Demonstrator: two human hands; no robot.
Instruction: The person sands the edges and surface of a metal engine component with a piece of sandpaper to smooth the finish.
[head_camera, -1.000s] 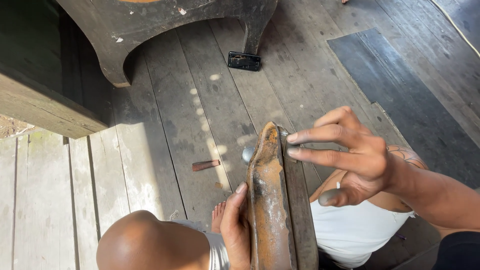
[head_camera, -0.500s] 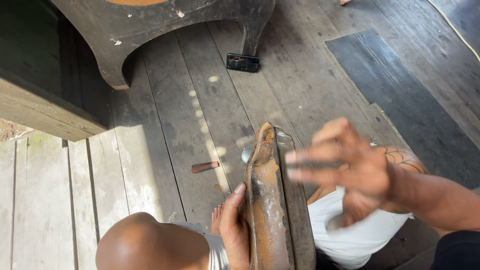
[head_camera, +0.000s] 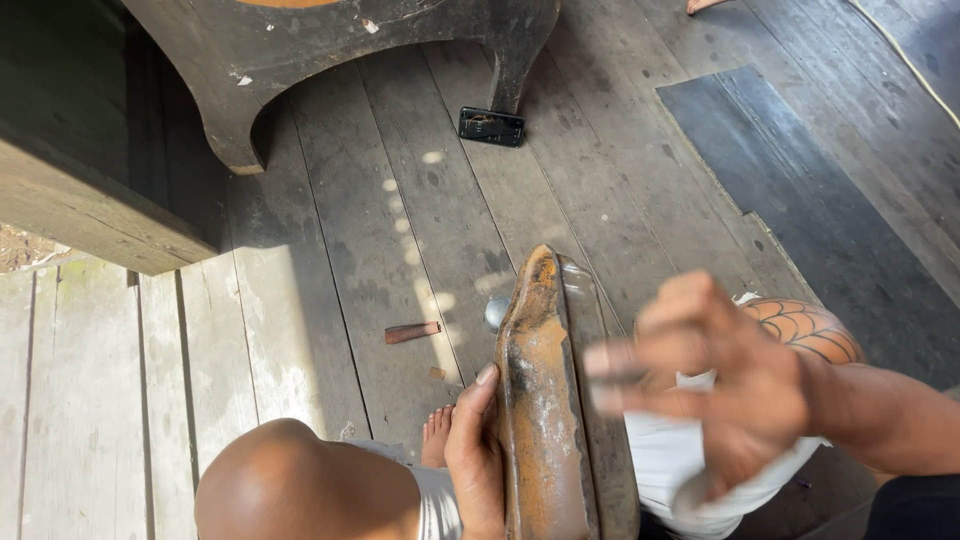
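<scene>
A long rusty metal bar (head_camera: 540, 400) stands on edge between my knees, with a grey strip along its right side. My left hand (head_camera: 475, 450) grips its lower left edge, thumb up against the rust. My right hand (head_camera: 720, 390) hovers just right of the bar, fingers spread and blurred by motion, nothing clearly in it. My left knee (head_camera: 290, 485) and bare toes (head_camera: 437, 435) are at lower left. My tattooed right knee (head_camera: 805, 330) lies behind the right hand, above white shorts (head_camera: 665, 455).
A small rusty cylinder (head_camera: 412, 331) lies on the grey floorboards (head_camera: 340, 260). A round grey metal thing (head_camera: 497, 312) sits beside the bar's top. A black phone (head_camera: 491, 126) rests by a dark wooden furniture leg (head_camera: 510, 60). A dark mat (head_camera: 800, 180) lies right.
My right hand has left the bar's top edge and swung down and right, toward me, now blurred. My left hand and the bar have stayed put.
</scene>
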